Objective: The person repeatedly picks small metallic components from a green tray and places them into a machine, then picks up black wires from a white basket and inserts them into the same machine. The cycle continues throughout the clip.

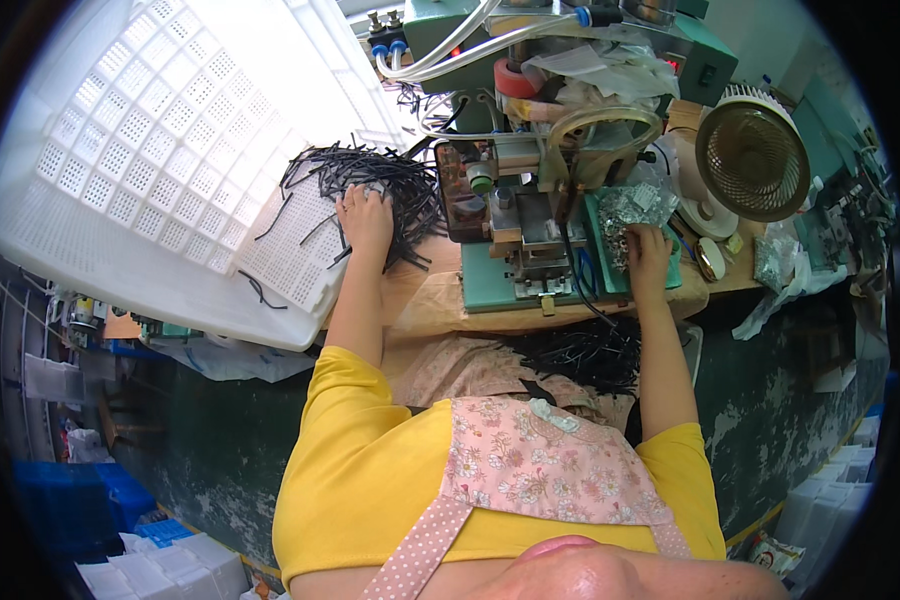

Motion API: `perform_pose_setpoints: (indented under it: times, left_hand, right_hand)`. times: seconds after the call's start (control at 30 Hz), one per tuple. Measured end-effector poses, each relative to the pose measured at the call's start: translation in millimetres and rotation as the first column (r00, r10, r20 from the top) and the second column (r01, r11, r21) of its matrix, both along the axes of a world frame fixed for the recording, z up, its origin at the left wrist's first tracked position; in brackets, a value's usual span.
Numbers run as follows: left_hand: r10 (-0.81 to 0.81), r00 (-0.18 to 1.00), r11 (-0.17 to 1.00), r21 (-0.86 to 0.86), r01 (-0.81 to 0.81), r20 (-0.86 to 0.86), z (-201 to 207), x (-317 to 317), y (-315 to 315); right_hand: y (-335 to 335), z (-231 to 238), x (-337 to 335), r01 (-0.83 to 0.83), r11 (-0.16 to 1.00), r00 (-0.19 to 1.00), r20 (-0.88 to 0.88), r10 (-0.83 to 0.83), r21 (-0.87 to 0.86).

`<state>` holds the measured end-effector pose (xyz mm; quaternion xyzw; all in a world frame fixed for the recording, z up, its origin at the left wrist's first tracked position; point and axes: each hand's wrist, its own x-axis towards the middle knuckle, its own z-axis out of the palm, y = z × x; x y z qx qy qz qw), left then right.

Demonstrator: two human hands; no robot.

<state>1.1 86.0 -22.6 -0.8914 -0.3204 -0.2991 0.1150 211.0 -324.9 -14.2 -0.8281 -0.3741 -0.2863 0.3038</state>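
Observation:
My left hand (pixel 367 220) lies on a loose pile of thin black strips (pixel 405 200), its fingers slightly apart among them. My right hand (pixel 650 255) dips into a green tray (pixel 672 274), fingers curled together over small shiny metal parts (pixel 615 235); anything pinched there is too small to make out. A clear plastic bag (pixel 638 204) of similar parts lies at the tray's far side. Between my hands stands a small bench press (pixel 545 240) on a green base, with a metal fixture and a blue-and-black cable.
A big white perforated crate (pixel 160 130) tilts at the left, beside a white perforated tray (pixel 295 245) under the strips. A small fan (pixel 753 160) stands at the right. Clear air hoses (pixel 450 65) run above the press. More black strips (pixel 580 355) lie below the bench edge.

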Motion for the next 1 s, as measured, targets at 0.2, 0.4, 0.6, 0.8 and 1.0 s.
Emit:
perform_pose_setpoints:
  times: [0.2,0.4,0.6,0.8,1.0]
  left_hand:
    - [0.045,0.998,0.993,-0.108,-0.050,-0.054,-4.0,4.3,15.2]
    - [-0.019,0.987,0.823,-0.558,0.105,0.158,32.2,-25.5,3.6]
    - [-0.030,0.896,0.322,-0.844,0.428,0.443,-5.7,-51.9,-66.4]
    - [0.023,0.926,0.735,-0.634,0.240,0.377,9.0,-35.7,-54.9]
    - [-0.294,0.464,0.467,-0.297,0.833,0.836,110.7,-13.5,-129.4]
  right_hand:
    - [-2.1,-8.2,0.4,0.030,0.984,0.983,-0.184,0.003,0.175]
    - [-4.2,-4.0,-0.2,0.027,0.991,0.994,-0.112,-0.012,0.131]
    - [9.9,17.1,-19.9,0.062,0.970,0.937,-0.348,0.025,0.237]
    - [35.8,69.2,-51.6,-0.070,0.892,0.757,-0.558,0.340,0.447]
    - [59.2,99.8,-76.5,-0.179,0.859,0.762,-0.485,0.430,0.481]
